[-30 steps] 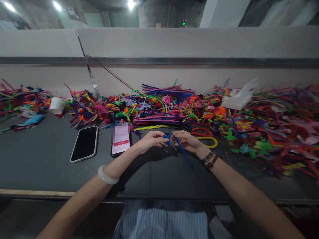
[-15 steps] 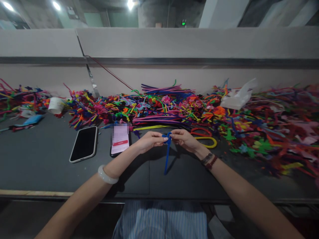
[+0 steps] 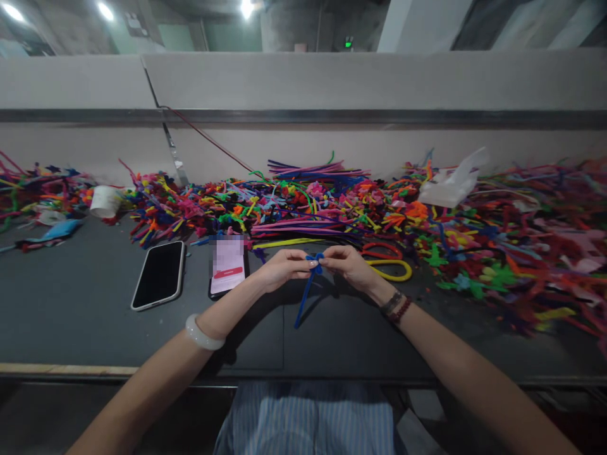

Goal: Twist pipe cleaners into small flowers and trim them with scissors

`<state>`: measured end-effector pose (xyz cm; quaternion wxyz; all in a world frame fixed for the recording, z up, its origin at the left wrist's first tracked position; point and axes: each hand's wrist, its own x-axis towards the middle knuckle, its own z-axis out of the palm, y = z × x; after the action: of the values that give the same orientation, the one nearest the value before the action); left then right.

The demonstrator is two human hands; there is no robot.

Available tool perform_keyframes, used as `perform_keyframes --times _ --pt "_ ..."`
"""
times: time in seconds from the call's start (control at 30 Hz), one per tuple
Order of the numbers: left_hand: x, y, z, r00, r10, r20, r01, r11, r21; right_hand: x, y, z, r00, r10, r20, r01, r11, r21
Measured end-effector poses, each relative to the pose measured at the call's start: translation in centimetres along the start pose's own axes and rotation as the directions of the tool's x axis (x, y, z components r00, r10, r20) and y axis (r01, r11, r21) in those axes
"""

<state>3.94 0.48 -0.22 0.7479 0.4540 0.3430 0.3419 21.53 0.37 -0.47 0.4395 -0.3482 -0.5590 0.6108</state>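
Note:
A blue pipe cleaner [image 3: 303, 302] is pinched between my two hands above the dark table. Its upper part is bent into small loops, and one straight end hangs down and to the left. My left hand [image 3: 287, 268] grips the looped part from the left with thumb and fingers. From the right, my right hand [image 3: 348, 263] pinches the same looped part, its fingertips close to the left ones. The fingers cover some of the loops, so their exact shape is hidden.
Behind my hands runs a long heap of coloured pipe cleaners [image 3: 284, 205]. Yellow-handled scissors [image 3: 398, 278] lie beside my right hand. Two phones, one dark [image 3: 159, 275] and one lit [image 3: 230, 278], rest at left. A white cup [image 3: 105, 201] and plastic bag [image 3: 453, 183] sit by the heap.
The hanging end of the blue pipe cleaner has swung to the left, from nearly straight down to a slant. Both hands still pinch its looped part, almost in place.

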Motion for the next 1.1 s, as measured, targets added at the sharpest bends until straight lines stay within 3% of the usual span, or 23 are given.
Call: perform_keyframes --times 0.2,0.37,0.53,0.8,0.97,1.1 --pt "-0.5 0.3 0.3 0.990 -0.026 0.139 0.033 0.998 -0.049 -0.3 -0.2 0.0 0.985 0.167 0.029 -0.170 0.958 0.233" --pt "-0.6 0.4 0.3 0.983 -0.044 0.180 0.055 0.997 -0.056 -0.3 -0.2 -0.1 0.975 0.218 0.054 -0.224 0.946 0.235" --pt "-0.7 0.5 0.4 0.982 -0.059 0.181 0.076 0.993 -0.090 -0.4 -0.6 0.4 0.985 0.167 0.048 -0.173 0.965 0.199" --pt "-0.8 0.3 0.7 0.991 0.005 0.133 0.008 0.995 -0.100 -0.8 -0.8 2.0 0.992 0.091 -0.085 -0.070 0.973 0.222" --pt "-0.8 0.3 0.8 0.996 0.021 0.083 -0.013 0.995 -0.094 -0.9 -0.9 2.0 0.990 0.122 -0.074 -0.102 0.967 0.235" --pt "-1.0 0.5 0.9 0.995 0.039 0.092 -0.032 0.996 -0.081 -0.8 -1.0 1.6 0.997 0.063 -0.044 -0.057 0.990 0.126"
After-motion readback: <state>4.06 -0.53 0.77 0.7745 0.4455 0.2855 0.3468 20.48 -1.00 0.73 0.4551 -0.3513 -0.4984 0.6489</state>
